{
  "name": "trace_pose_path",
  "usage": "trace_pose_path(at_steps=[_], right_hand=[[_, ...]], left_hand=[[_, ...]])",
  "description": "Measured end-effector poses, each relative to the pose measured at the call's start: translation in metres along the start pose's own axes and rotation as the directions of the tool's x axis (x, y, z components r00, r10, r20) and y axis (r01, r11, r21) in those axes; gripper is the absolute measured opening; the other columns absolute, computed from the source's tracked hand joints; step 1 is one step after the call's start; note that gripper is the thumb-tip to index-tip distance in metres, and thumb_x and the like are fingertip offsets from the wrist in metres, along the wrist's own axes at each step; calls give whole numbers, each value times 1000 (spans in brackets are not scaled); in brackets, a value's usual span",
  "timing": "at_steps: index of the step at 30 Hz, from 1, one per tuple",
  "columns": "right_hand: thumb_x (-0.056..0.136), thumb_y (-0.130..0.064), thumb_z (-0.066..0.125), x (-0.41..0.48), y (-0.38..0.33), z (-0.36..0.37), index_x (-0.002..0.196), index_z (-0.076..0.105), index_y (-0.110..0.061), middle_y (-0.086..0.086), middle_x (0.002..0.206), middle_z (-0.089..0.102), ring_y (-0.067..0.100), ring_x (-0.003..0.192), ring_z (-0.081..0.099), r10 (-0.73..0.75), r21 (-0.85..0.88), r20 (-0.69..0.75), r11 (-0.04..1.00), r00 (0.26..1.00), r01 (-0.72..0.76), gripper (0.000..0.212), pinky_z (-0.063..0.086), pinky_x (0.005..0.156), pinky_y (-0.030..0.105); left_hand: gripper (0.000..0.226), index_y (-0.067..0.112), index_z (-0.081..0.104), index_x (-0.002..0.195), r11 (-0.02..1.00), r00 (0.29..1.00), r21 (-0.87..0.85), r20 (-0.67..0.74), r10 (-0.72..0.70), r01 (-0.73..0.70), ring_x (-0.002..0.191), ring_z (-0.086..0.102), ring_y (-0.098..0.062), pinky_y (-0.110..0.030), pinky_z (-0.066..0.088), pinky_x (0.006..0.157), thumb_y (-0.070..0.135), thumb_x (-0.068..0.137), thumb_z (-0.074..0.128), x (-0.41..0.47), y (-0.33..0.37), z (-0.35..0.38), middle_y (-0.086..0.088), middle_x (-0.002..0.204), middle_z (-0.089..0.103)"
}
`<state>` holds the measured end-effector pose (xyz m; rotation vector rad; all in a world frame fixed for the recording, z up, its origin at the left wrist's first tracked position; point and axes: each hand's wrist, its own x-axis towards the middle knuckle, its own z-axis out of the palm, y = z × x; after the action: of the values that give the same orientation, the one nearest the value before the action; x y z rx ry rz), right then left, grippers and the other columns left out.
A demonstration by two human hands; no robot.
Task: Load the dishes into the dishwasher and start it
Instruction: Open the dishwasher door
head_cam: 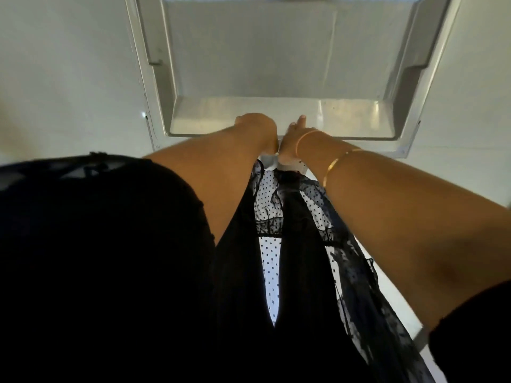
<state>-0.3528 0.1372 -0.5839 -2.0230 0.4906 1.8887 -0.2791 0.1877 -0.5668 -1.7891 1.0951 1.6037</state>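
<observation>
The dishwasher door (pixel 249 64) lies open below me, its grey inner face up and bare. Both my arms reach down to its near edge. My left hand (pixel 258 128) grips that edge near the middle, knuckles up, with its fingers hidden beyond them. My right hand (pixel 293 139) holds the same edge beside it, one digit lying on the inner face and the palm below the rim. A thin gold bracelet sits on each part of my right wrist and forearm. No dishes are in view.
White cabinet fronts (pixel 69 78) flank the door on both sides. My dark dotted dress (pixel 276 244) hangs between my arms and hides the floor and the space under the door edge.
</observation>
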Motion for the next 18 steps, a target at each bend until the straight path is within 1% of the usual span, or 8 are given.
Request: trace_pose_path(at_steps=[1,3,4,6,8,11,14,18], right_hand=[[91,-28,49,-1,-2,0,150,-2,-13,17,156,-16,40,143,8,5,5,13,1000,1000,-5,79,23,114,50],[89,-21,51,-8,-1,-5,150,10,-12,16,157,3,36,132,37,-1,77,-42,997,999,4,74,38,106,44],[88,-20,54,-14,2,-8,148,21,-10,15,152,21,32,123,48,-6,97,-110,995,994,17,69,44,99,40],[85,-30,61,-31,6,-14,141,31,-8,11,136,41,27,117,50,-23,98,-262,994,965,51,67,43,95,38],[84,-40,63,-45,7,-20,142,26,-6,11,139,37,28,128,39,-27,121,-323,990,946,70,77,36,102,40],[90,-31,53,-74,15,-52,148,10,-5,14,154,14,30,142,17,-16,130,-402,989,915,75,77,23,114,42],[93,-26,46,-114,24,-95,150,-1,-5,15,157,-1,30,145,3,-34,92,-533,991,846,98,77,15,118,42],[93,-26,48,-154,32,-149,149,-7,-7,15,157,-9,29,146,-5,-17,110,-617,988,787,108,81,9,119,41]], left_hand=[[18,14,56,94,1000,999,22,37,9,-10,84,54,-25,-37,42,85,29,84,58,-3,2,-6,-2,72,50],[32,15,54,106,1000,999,4,54,1,-1,99,55,-27,-42,38,95,34,81,62,-8,5,-12,-2,85,55],[37,16,52,113,1000,1000,-17,14,-1,1,102,54,-26,-42,37,95,34,82,61,-12,5,-14,-2,96,58],[40,17,47,122,1000,993,-26,-116,-7,4,106,54,-24,-40,35,95,30,85,56,-23,6,-20,-3,113,59],[45,16,43,128,998,981,-33,-186,-56,50,118,49,-26,-41,32,101,27,86,54,-37,6,-27,-5,127,54],[52,15,36,136,996,957,-39,-275,-91,83,130,38,-26,-41,26,109,26,88,51,-62,2,-53,-5,139,43],[57,14,29,141,997,902,-45,-425,-75,62,138,26,-26,-42,16,115,26,89,48,-100,-4,-92,-7,147,33],[69,11,11,148,995,828,-60,-551,-101,82,146,4,-27,-42,1,119,27,92,47,-131,-15,-140,-9,157,10]])
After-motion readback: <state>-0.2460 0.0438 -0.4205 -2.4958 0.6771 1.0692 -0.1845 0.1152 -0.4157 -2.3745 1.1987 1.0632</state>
